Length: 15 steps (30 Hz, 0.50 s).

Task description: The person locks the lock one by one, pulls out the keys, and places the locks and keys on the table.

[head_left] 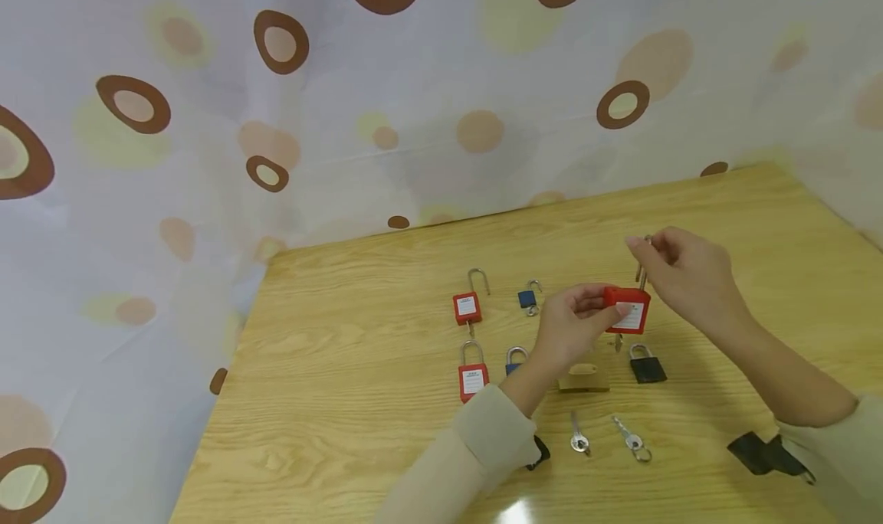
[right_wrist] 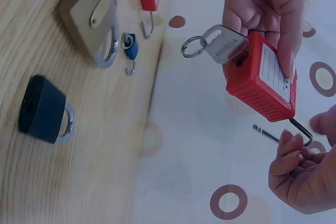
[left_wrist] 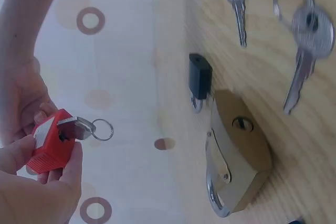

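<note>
A red padlock (head_left: 636,319) with a white label is held up over the table. My left hand (head_left: 576,326) grips its body, thumb (right_wrist: 287,59) across the label. At the shackle (head_left: 643,276), my right hand (head_left: 693,279) pinches the curved top between thumb and fingers. The shackle is unlocked, and its short end stands free of the body in the right wrist view. A flat silver key (right_wrist: 223,44) marked with a number sits in the keyhole, a split ring (left_wrist: 103,129) hanging from it.
On the wooden table (head_left: 331,371) lie a brass padlock (left_wrist: 239,153), a black padlock (head_left: 648,367), a small unlocked blue padlock (head_left: 527,299) and two more red padlocks, one unlocked (head_left: 467,307), one locked (head_left: 473,381). Loose keys (head_left: 579,441) lie nearer me. Patterned cloth (head_left: 414,110) hangs behind.
</note>
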Available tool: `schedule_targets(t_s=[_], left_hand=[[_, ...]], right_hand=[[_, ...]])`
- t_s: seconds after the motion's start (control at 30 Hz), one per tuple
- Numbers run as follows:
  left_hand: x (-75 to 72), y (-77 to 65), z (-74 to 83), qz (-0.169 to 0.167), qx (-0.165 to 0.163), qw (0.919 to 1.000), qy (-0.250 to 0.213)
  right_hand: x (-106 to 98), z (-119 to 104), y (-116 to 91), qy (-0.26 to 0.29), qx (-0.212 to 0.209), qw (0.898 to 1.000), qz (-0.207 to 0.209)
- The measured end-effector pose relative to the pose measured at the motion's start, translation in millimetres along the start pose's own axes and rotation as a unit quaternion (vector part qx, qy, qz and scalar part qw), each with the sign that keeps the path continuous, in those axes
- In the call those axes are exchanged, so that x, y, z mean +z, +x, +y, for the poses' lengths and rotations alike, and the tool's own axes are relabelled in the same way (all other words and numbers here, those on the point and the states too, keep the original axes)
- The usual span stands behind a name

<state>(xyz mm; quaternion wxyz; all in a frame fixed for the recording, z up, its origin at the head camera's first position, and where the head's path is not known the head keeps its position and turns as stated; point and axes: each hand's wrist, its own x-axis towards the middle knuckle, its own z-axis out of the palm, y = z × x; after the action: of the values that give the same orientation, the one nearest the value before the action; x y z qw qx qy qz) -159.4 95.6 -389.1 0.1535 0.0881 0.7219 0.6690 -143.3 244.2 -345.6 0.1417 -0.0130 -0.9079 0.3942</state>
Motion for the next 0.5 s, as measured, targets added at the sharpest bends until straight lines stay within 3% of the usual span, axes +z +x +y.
schedule_targets(t_s=[0.17, 0.5], left_hand=[[-4.4, -11.8, -6.9, -0.009, 0.000, 0.9998, -0.020], [-22.2, -28.1, -19.2, -0.009, -0.009, 0.9966, -0.082]], right_hand=[[2.9, -3.9, -2.8, -0.003, -0.042, 0.999, -0.007], [15.3, -11.5, -17.0, 0.083, -0.140, 0.986, -0.042]])
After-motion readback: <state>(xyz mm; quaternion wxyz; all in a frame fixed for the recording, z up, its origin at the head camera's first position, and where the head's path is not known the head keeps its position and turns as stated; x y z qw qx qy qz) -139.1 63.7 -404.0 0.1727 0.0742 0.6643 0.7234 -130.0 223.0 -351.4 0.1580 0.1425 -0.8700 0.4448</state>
